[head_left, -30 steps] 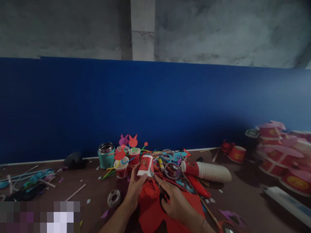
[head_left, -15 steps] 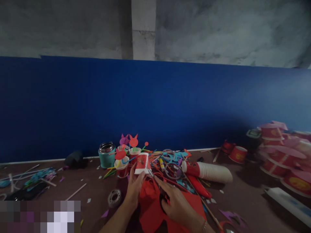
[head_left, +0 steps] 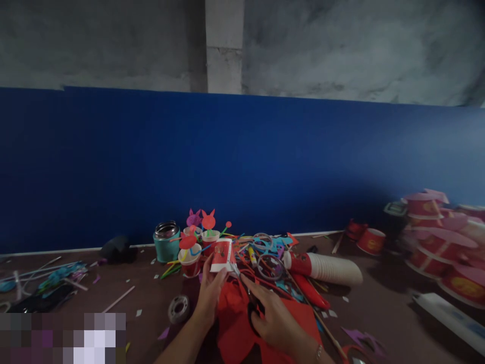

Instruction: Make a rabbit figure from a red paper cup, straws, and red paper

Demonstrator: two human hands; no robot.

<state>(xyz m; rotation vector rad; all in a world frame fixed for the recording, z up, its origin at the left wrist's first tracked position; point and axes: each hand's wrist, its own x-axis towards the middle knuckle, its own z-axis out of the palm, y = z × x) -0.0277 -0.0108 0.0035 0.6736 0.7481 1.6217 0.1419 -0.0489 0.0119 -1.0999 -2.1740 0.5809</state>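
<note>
My left hand [head_left: 211,289] grips a red and white paper cup [head_left: 223,253], tipped so its white rim faces me. In my right hand [head_left: 271,313] is a pair of scissors [head_left: 250,299] with dark handles, fingers through the loops. The blades touch the cup's white edge at its lower right. Beneath both hands lies red paper [head_left: 238,323] with cut-out shapes. Just behind the held cup stand paper cups [head_left: 190,263] carrying straws and paper animal heads [head_left: 208,220].
A teal container [head_left: 166,245] stands at the back. Right of my hands lie a stack of paper cups [head_left: 329,268], a tape roll [head_left: 271,267] and mixed scraps. Another tape roll [head_left: 178,309] lies left. Red decorated cups [head_left: 428,253] pile up far right, near a white box [head_left: 454,318].
The scissors have shifted slightly at the cup's rim, their blades closer together. My left hand and the cup have hardly moved.
</note>
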